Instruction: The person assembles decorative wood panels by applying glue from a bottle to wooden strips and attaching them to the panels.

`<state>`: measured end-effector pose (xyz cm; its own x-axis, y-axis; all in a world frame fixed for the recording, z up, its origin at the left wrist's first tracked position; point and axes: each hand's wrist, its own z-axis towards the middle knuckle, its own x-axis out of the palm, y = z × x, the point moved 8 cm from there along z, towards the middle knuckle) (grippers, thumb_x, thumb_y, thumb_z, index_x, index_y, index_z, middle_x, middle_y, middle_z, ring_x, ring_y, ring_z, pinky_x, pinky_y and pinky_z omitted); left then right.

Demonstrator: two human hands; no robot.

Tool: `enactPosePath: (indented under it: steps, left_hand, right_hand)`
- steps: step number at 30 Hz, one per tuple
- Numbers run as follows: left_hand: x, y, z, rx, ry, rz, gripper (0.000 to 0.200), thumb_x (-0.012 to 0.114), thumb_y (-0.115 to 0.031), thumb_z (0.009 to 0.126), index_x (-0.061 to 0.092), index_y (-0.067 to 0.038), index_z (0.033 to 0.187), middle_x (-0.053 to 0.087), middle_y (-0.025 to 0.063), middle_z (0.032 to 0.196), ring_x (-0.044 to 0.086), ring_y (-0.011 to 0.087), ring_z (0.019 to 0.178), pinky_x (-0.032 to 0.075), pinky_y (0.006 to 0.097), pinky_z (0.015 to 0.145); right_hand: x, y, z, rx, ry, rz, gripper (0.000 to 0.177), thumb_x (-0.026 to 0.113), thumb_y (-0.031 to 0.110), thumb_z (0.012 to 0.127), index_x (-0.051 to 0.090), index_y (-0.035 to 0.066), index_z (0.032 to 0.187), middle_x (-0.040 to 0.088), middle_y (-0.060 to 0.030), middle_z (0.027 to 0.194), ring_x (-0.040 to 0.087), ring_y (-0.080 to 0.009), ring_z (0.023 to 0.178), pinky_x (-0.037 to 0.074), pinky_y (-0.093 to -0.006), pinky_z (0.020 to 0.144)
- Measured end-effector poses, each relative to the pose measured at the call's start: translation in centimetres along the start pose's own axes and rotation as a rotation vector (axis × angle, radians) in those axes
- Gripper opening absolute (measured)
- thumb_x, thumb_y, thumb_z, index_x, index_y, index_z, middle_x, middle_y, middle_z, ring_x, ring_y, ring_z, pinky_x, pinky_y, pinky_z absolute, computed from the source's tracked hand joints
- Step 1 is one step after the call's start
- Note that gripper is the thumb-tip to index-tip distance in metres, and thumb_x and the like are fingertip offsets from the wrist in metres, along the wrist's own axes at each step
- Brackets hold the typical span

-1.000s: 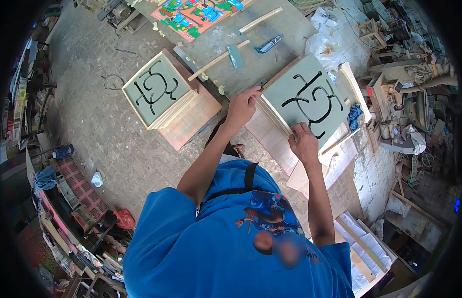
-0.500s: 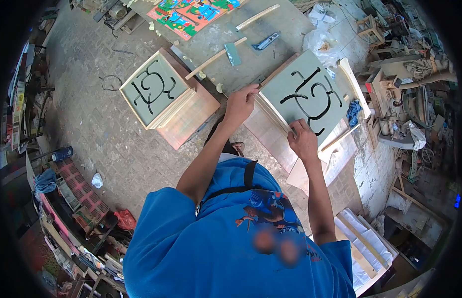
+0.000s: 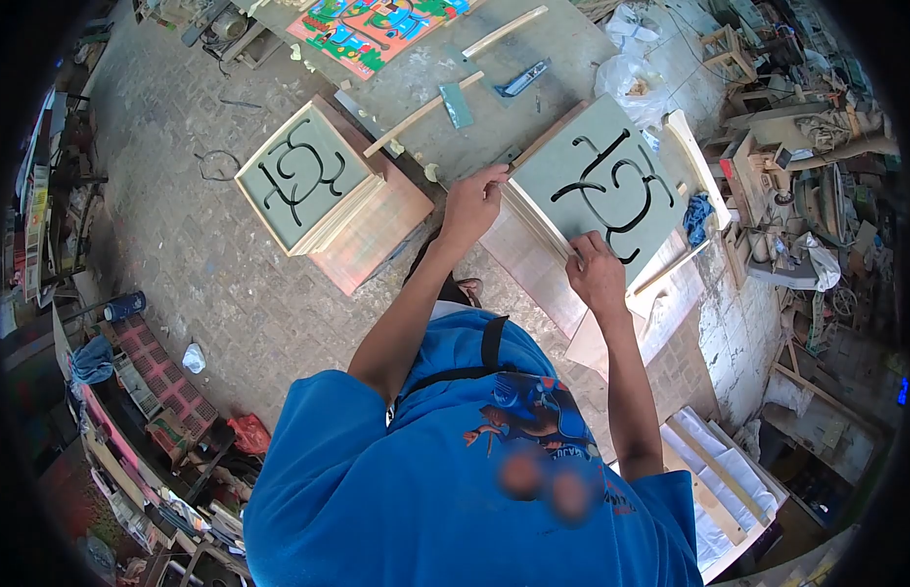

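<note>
A grey-green board with black curved, groove-like markings lies on top of a stack of boards. My left hand grips its left corner, with fingers bent over the edge. At the near edge, my right hand has its fingers curled on the board close to the lowest curved marking; the thumb is partly hidden. Pale edges of the stack show between my two hands. To the left sits a second grey-green board with similar markings and a light wooden rim, on another stack.
On the grey worktable lie wooden strips, a green rectangular piece, a blue cutter-like tool and a colourful printed board. A blue cloth and a plastic bag are at the right. Clutter lines both sides.
The board under my hands looks shifted or turned very slightly. Both hands keep nearly the same places on its edges.
</note>
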<state>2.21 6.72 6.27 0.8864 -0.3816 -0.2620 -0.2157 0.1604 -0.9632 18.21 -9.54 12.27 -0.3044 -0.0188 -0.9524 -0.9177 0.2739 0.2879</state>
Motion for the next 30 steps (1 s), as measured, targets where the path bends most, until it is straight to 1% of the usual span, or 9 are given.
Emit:
enactPosePath:
  steps: [2, 4, 5, 7, 18, 20, 27, 29, 30]
  left_hand:
    - [-0.08, -0.02, -0.02, -0.005, -0.001, 0.004, 0.031, 0.053, 0.0, 0.084, 0.066, -0.003, 0.112, 0.071, 0.0149, 0.098, 0.069, 0.028, 0.082, 0.054, 0.0338, 0.072]
    - [0.06, 0.15, -0.01, -0.014, 0.03, 0.019, 0.035, 0.052, -0.001, 0.084, 0.064, -0.004, 0.118, 0.072, 0.0127, 0.1, 0.068, 0.021, 0.08, 0.053, 0.0306, 0.075]
    - [0.1, 0.16, -0.04, -0.014, 0.03, 0.019, 0.035, 0.052, -0.001, 0.084, 0.064, -0.004, 0.118, 0.072, 0.0127, 0.1, 0.068, 0.021, 0.08, 0.053, 0.0306, 0.075]
    - [-0.18, -0.07, -0.09, -0.007, 0.0, -0.017, 0.031, 0.053, 0.001, 0.083, 0.066, -0.003, 0.112, 0.071, 0.0138, 0.098, 0.07, 0.027, 0.082, 0.054, 0.0325, 0.073]
    - [-0.26, 0.3, -0.24, -0.031, 0.009, -0.015, 0.031, 0.053, 0.0, 0.083, 0.068, -0.004, 0.11, 0.072, 0.012, 0.098, 0.07, 0.026, 0.081, 0.054, 0.0321, 0.073]
    - [-0.18, 0.29, -0.2, -0.029, 0.013, -0.014, 0.03, 0.053, -0.001, 0.083, 0.068, -0.004, 0.11, 0.072, 0.012, 0.098, 0.07, 0.0256, 0.081, 0.054, 0.0321, 0.073]
    - [0.2, 0.3, -0.01, -0.031, 0.002, -0.013, 0.027, 0.057, -0.007, 0.086, 0.067, -0.003, 0.11, 0.071, 0.0133, 0.097, 0.069, 0.0249, 0.082, 0.053, 0.0323, 0.074]
    - [0.33, 0.35, 0.11, -0.018, 0.005, -0.006, 0.026, 0.058, -0.008, 0.086, 0.067, -0.003, 0.11, 0.071, 0.0139, 0.097, 0.069, 0.0252, 0.082, 0.053, 0.0324, 0.074]
    - [0.29, 0.14, 0.17, -0.003, 0.006, 0.012, 0.025, 0.059, -0.009, 0.086, 0.068, -0.003, 0.108, 0.071, 0.0143, 0.096, 0.068, 0.0254, 0.081, 0.053, 0.0326, 0.074]
  right_hand:
    - [-0.18, 0.22, -0.12, -0.045, -0.06, 0.0, 0.021, 0.061, 0.006, 0.074, 0.06, 0.006, 0.095, 0.056, -0.0104, 0.095, 0.062, -0.0317, 0.078, 0.052, -0.0414, 0.068]
    - [-0.18, 0.23, -0.13, -0.042, -0.057, -0.009, 0.021, 0.061, 0.006, 0.074, 0.06, 0.006, 0.095, 0.056, -0.0104, 0.094, 0.062, -0.0317, 0.079, 0.052, -0.0411, 0.068]
    - [-0.16, 0.25, -0.13, -0.04, -0.052, -0.018, 0.021, 0.061, 0.005, 0.074, 0.06, 0.006, 0.094, 0.056, -0.0103, 0.094, 0.062, -0.0316, 0.079, 0.052, -0.0409, 0.068]
    - [-0.33, 0.42, -0.11, -0.042, -0.057, -0.015, 0.021, 0.062, 0.005, 0.074, 0.06, 0.007, 0.094, 0.056, -0.0103, 0.094, 0.062, -0.0315, 0.079, 0.053, -0.0408, 0.068]
    - [-0.31, 0.43, -0.13, -0.041, -0.054, -0.038, 0.02, 0.062, 0.006, 0.074, 0.06, 0.007, 0.093, 0.055, -0.01, 0.092, 0.062, -0.0304, 0.08, 0.053, -0.0407, 0.069]
    - [-0.26, 0.37, -0.13, -0.037, -0.042, -0.033, 0.021, 0.062, 0.008, 0.076, 0.059, 0.008, 0.097, 0.058, -0.0093, 0.096, 0.063, -0.0322, 0.083, 0.054, -0.0421, 0.071]
    - [-0.27, 0.1, -0.43, -0.033, -0.043, -0.067, 0.02, 0.063, 0.01, 0.078, 0.06, 0.006, 0.097, 0.058, -0.0086, 0.097, 0.064, -0.0312, 0.083, 0.054, -0.0414, 0.071]
    - [-0.82, 0.29, -0.71, -0.079, -0.101, -0.074, 0.018, 0.065, 0.011, 0.077, 0.061, 0.006, 0.093, 0.057, -0.0088, 0.094, 0.062, -0.0273, 0.083, 0.053, -0.0394, 0.07]
    - [-0.84, -0.04, -0.86, -0.069, -0.105, -0.073, 0.018, 0.065, 0.011, 0.077, 0.061, 0.006, 0.093, 0.057, -0.0088, 0.094, 0.062, -0.0273, 0.083, 0.053, -0.0394, 0.07]
